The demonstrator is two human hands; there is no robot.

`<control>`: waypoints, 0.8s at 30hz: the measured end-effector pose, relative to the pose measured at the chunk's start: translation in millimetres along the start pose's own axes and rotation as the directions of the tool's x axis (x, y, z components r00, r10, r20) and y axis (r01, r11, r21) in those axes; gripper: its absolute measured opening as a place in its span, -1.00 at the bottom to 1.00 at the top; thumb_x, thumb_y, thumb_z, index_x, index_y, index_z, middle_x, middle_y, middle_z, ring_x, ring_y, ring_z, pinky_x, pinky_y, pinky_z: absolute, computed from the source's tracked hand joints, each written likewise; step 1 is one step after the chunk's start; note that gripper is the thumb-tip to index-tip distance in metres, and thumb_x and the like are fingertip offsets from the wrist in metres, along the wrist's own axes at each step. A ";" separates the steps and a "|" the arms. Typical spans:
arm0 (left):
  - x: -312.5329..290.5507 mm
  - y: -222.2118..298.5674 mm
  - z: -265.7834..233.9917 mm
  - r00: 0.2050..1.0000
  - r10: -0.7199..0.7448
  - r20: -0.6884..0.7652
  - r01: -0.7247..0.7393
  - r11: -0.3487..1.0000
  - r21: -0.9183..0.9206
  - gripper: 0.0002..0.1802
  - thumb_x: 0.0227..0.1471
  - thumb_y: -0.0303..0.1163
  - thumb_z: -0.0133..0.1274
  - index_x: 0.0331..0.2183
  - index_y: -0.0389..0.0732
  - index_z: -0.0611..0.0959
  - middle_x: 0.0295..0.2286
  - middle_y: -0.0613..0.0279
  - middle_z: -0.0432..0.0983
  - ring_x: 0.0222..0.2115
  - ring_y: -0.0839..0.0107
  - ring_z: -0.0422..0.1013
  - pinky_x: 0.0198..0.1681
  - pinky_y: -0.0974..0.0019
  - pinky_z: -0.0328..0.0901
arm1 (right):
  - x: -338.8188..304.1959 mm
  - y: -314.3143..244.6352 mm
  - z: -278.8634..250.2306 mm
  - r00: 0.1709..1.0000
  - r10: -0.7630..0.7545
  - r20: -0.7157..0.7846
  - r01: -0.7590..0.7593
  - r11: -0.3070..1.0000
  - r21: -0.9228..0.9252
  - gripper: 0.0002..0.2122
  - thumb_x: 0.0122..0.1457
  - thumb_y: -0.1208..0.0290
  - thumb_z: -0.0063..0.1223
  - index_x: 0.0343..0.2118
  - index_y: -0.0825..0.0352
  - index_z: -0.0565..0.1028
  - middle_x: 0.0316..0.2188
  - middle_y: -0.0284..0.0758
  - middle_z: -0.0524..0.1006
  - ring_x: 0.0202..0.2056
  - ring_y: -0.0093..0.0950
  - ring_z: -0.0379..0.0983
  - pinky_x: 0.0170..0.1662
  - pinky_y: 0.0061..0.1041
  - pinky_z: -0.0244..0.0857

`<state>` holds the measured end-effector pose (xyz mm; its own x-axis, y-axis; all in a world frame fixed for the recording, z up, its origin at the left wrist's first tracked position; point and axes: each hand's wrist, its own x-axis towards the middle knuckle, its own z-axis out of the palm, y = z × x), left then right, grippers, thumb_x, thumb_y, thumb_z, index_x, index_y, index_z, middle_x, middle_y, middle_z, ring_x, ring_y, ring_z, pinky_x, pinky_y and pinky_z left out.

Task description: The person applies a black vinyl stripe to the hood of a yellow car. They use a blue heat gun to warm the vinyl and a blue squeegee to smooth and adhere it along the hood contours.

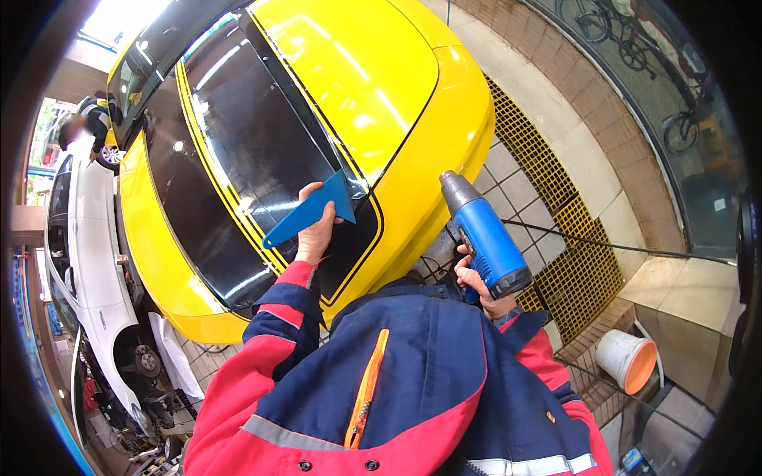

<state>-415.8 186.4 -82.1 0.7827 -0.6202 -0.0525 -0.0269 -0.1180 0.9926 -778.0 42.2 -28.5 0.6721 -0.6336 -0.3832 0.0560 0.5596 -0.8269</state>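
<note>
My left hand (317,232) grips a blue plastic squeegee (337,196) with a long tapered handle. Its wide blade lies over the corner of the dark window (254,119) of a yellow car (381,71); I cannot tell whether it touches. A black panel with a thin dark outline fills the bodywork beside that corner. In my right hand (476,283) is a blue heat gun (490,244), its metal nozzle pointing toward the car's yellow edge. My fingers wrap round its grip, partly hidden behind its body.
Yellow floor grating (575,266) and pale tiles run along the right. A black cable (619,244) stretches across them. A white bucket (615,359) with an orange inside stands at lower right. On the left are a white car (99,238) with an exposed wheel well and another person (95,123).
</note>
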 end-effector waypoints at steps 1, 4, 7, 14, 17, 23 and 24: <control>4.0 -8.7 -0.9 0.981 0.196 0.002 -0.190 0.949 0.251 -0.47 0.22 -0.59 0.09 0.19 -0.10 0.45 -0.12 0.15 0.53 -0.26 0.42 0.53 -0.16 0.34 0.49 | -0.3 -0.7 -0.6 1.000 0.008 -0.002 -0.008 1.000 -0.002 -0.37 0.10 0.59 0.45 0.25 0.37 0.44 0.02 -0.25 0.56 -0.21 -0.51 0.59 -0.18 -0.46 0.56; 4.4 -32.3 5.5 0.949 0.309 -0.064 -0.286 0.928 0.237 -0.46 0.19 -0.60 0.11 0.18 -0.13 0.46 -0.13 0.18 0.51 -0.19 0.39 0.50 -0.05 0.28 0.44 | -3.0 -3.1 -1.0 0.999 -0.049 0.006 0.049 0.998 -0.043 -0.52 0.21 0.51 0.39 0.18 0.39 0.49 -0.30 -0.36 0.61 -0.32 -0.54 0.52 -0.16 -0.51 0.44; 2.0 -46.5 17.0 0.915 0.383 -0.126 -0.342 0.902 0.263 -0.47 0.18 -0.62 0.08 0.18 -0.15 0.46 -0.11 0.16 0.51 -0.17 0.39 0.50 -0.04 0.28 0.45 | -3.3 -5.9 -0.2 0.998 -0.055 0.012 0.056 0.997 -0.053 -0.51 0.21 0.52 0.39 0.18 0.39 0.48 -0.30 -0.35 0.60 -0.31 -0.54 0.52 -0.16 -0.51 0.44; 0.3 -39.6 30.9 0.940 0.316 -0.126 -0.271 0.920 0.283 -0.45 0.23 -0.58 0.07 0.22 -0.12 0.43 -0.06 0.14 0.52 -0.13 0.33 0.53 0.00 0.26 0.46 | 1.2 -8.0 -4.8 0.999 -0.027 0.032 0.030 0.994 -0.101 -0.42 0.15 0.54 0.43 0.23 0.40 0.44 -0.05 -0.26 0.58 -0.20 -0.52 0.58 -0.18 -0.47 0.56; -1.9 -23.9 26.9 0.977 0.171 -0.129 -0.160 0.983 0.089 -0.46 0.28 -0.56 0.05 0.25 -0.08 0.41 -0.02 0.09 0.50 -0.11 0.30 0.54 -0.03 0.25 0.53 | 1.5 -8.9 -5.7 0.999 -0.026 0.048 0.031 0.994 -0.107 -0.43 0.15 0.53 0.43 0.23 0.39 0.45 -0.05 -0.26 0.58 -0.20 -0.52 0.58 -0.18 -0.48 0.56; -0.5 -15.0 7.5 0.972 0.152 -0.178 -0.149 0.988 0.034 -0.45 0.30 -0.54 0.02 0.28 -0.06 0.41 0.03 0.07 0.49 -0.09 0.28 0.55 -0.03 0.22 0.56 | 0.1 -11.5 -1.0 0.998 -0.009 0.060 0.014 0.996 -0.094 -0.46 0.17 0.53 0.41 0.21 0.38 0.46 -0.13 -0.30 0.60 -0.24 -0.53 0.56 -0.15 -0.48 0.52; 1.6 -19.3 7.8 0.965 0.210 -0.159 -0.195 0.975 0.106 -0.44 0.29 -0.55 0.03 0.28 -0.06 0.41 0.03 0.09 0.50 -0.08 0.28 0.54 0.01 0.22 0.52 | -0.9 -11.4 -0.3 0.998 -0.017 0.056 0.022 0.995 -0.093 -0.50 0.19 0.53 0.40 0.18 0.37 0.48 -0.20 -0.32 0.61 -0.27 -0.53 0.55 -0.14 -0.49 0.49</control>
<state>-418.9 181.7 -102.2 0.8480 -0.5001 0.1754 -0.2450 -0.0763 0.9665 -779.5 36.2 -18.9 0.7116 -0.6118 -0.3454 0.0022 0.4935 -0.8697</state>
